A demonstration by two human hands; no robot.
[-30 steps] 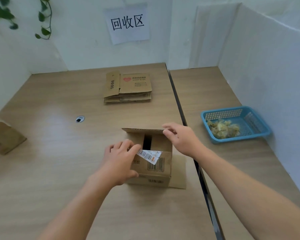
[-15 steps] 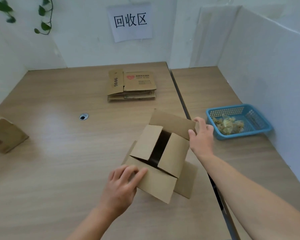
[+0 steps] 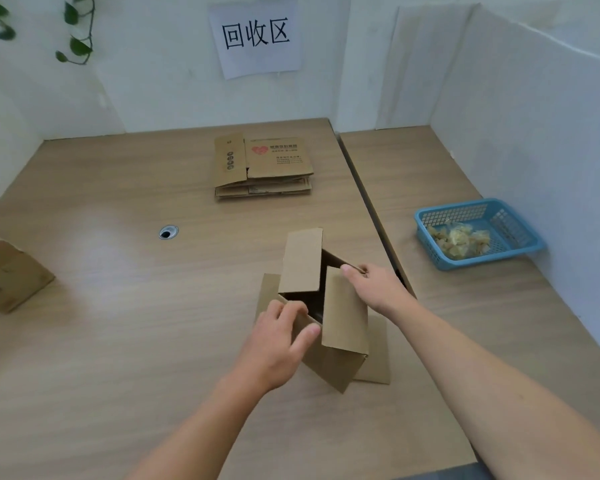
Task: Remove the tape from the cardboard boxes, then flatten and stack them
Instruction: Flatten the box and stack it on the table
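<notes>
- Open brown cardboard box (image 3: 336, 323) stands tilted on the light wood surface (image 3: 118, 341), near centre and close to the person. It is tipped onto a lower corner, the top flaps are up and the inside is dark.
- Left hand (image 3: 277, 344): fingers curled over the box's near-left top edge, thumb pressed on the near side wall, gripping it.
- Right hand (image 3: 378, 289): thumb and fingers pinch the top edge of the right flap, not spread. The fingers behind the flap are mostly hidden.
- One bottom flap lies flat on the surface under the box, at its right.
- Stack of flattened brown cardboard boxes (image 3: 263, 168) lies further back on the surface, well apart from the held box. Its top piece has a red heart print.
- Blue plastic mesh basket (image 3: 492, 258) sits on the right-hand surface near the white partition and holds crumpled yellowish tape scraps (image 3: 459, 240).
- Another brown cardboard box (image 3: 7, 275) sits at the far left edge, partly cut off.
- White paper sign with black characters (image 3: 257, 36) hangs on the back wall.
- Round cable hole (image 3: 168, 232) in the surface lies left of the held box.
</notes>
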